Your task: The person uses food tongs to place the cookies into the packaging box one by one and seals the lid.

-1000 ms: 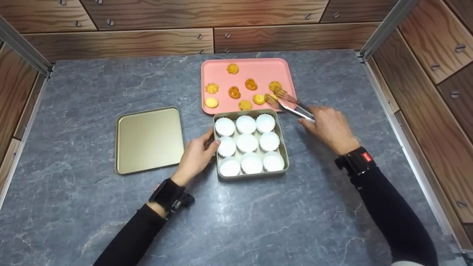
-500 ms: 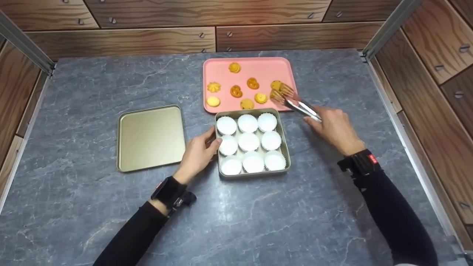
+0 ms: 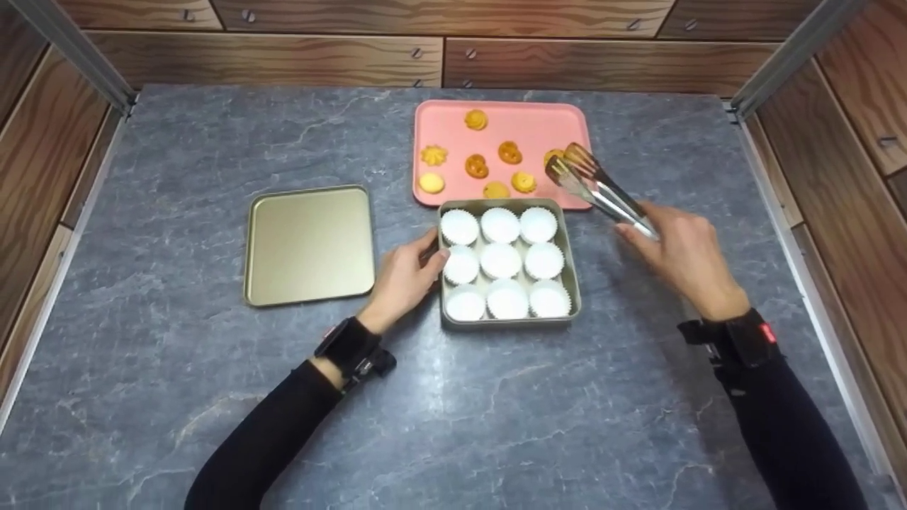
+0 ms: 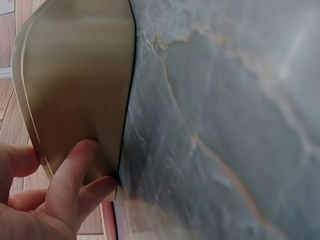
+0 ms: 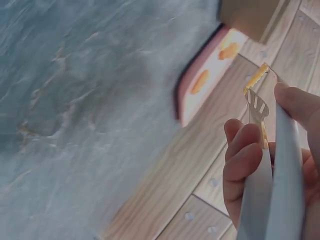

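Observation:
My left hand (image 3: pixel 402 285) holds the near-left wall of a square gold tin (image 3: pixel 511 323), thumb at its rim and fingers on the outer side (image 4: pixel 82 90). Several white paper baking cups (image 3: pixel 500 261) stand in rows inside the tin. My right hand (image 3: pixel 691 258) grips metal serving tongs (image 3: pixel 615 200) with slotted ends, raised over the right edge of the pink tray (image 3: pixel 538 120). In the right wrist view a thin golden cookie (image 5: pixel 256 78) is pinched between the tong tips. From the head view the tongs largely hide it.
Several cookies of different shapes lie on the tray, among them a pretzel-shaped one (image 3: pixel 509 151) and a swirled one (image 3: pixel 476 120). The gold lid (image 3: pixel 310 245) lies flat left of the tin. Wood-patterned panels (image 3: pixel 283 60) border the grey marbled table (image 3: pixel 496 418).
The tongs have closed on a cookie at the tray's right side and lifted it, moving slightly toward the right. My left hand stays on the tin. The head view has shifted a little.

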Available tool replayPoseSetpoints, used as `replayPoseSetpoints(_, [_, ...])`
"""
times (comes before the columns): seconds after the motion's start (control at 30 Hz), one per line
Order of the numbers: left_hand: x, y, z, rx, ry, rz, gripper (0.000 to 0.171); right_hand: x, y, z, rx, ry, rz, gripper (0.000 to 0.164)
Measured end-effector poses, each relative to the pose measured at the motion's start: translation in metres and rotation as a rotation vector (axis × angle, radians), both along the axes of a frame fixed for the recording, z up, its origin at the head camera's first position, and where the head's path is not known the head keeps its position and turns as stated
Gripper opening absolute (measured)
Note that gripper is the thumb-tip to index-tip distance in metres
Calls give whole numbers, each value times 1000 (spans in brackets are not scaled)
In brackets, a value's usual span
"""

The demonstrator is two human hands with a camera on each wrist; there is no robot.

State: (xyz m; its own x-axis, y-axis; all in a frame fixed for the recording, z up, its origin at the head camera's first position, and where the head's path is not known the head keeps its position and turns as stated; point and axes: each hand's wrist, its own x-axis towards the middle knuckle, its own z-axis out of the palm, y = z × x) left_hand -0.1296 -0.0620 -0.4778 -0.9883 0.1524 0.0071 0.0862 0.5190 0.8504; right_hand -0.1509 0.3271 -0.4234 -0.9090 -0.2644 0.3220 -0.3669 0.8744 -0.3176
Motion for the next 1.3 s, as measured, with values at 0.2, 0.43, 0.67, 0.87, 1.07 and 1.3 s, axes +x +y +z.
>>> replayPoseSetpoints(0.2, [-3,4,2,31,-36,-18,55,12,-12,11,-30,41,55,43])
replayPoseSetpoints(0.43, [-3,4,2,30,-57,-21,56,21,-37,11,-42,39,175,47])
replayPoseSetpoints(0.67, [-2,3,2,21,-50,-20,55,26,-56,3,-1,48,256,49])
replayPoseSetpoints(0.87, [-2,3,0,9,-56,-16,56,23,-72,1,67,11,281,46])
replayPoseSetpoints(1.07, [-2,4,-1,-1,-43,-15,54,18,-83,3,139,4,305,40])
replayPoseSetpoints(1.3, [-2,3,-2,-24,-16,9,52,14,-90,2,165,-1,318,40])
